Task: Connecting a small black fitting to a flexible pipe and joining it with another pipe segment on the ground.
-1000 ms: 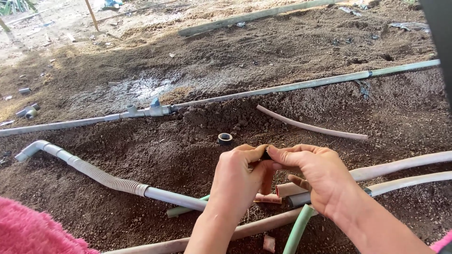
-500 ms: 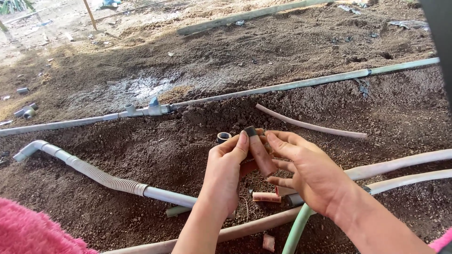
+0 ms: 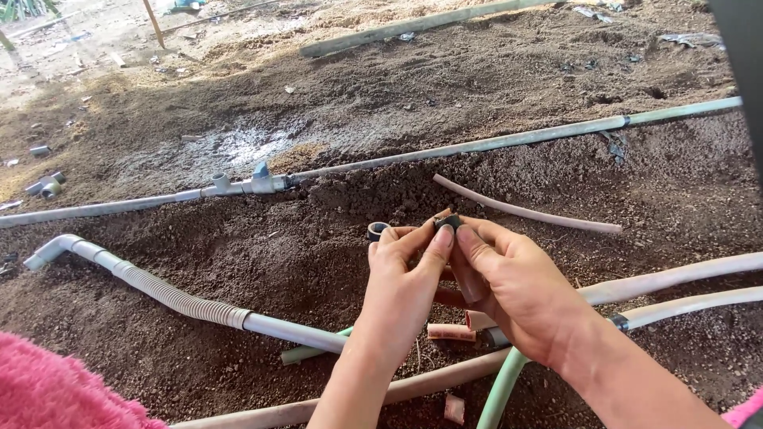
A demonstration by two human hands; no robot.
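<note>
Both my hands meet over dark soil. My left hand and my right hand pinch together a small dark ring-shaped pipe fitting at the fingertips; a brownish tube end seems to sit in it, mostly hidden by fingers. A second dark ring fitting lies on the soil just left of my left hand. Short brownish tube offcuts lie below my hands.
A long grey pipe with a tee and valve crosses the soil. A corrugated hose with elbow lies at left. Pale hoses run right; a green hose lies below. A thin hose piece, loose fittings and pink cloth are nearby.
My hands rose slightly and the fingertips closed together on the small dark fitting, which a second ago was hidden between them. The left hand turned inward.
</note>
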